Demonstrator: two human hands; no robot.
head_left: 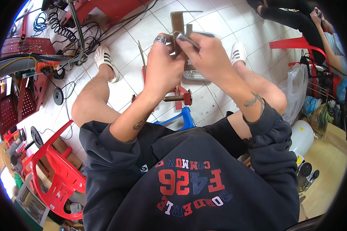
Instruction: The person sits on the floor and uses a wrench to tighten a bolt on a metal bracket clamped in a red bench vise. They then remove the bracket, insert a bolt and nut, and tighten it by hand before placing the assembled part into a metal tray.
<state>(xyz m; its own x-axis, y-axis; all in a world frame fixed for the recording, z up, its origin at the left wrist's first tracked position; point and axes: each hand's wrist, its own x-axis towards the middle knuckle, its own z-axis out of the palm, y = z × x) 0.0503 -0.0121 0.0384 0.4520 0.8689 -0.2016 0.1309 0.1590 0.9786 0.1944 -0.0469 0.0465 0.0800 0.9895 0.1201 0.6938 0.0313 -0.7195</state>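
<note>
The brown, bent flat metal plate [177, 24] is sitting between the hands at the frame's upper centre; the left hand [165, 63] is pinching its lower part, apparently for steadiness, while the right hand [205, 54] is gripping a silver, rod-shaped metal tool [187, 40] beside it, probably for control.

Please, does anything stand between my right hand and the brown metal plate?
Yes: the silver rod, held in the right hand, lies between that hand and the plate, its tip overlapping the plate in this view. Whether it touches, I cannot tell. I see no other obstacle.
</note>
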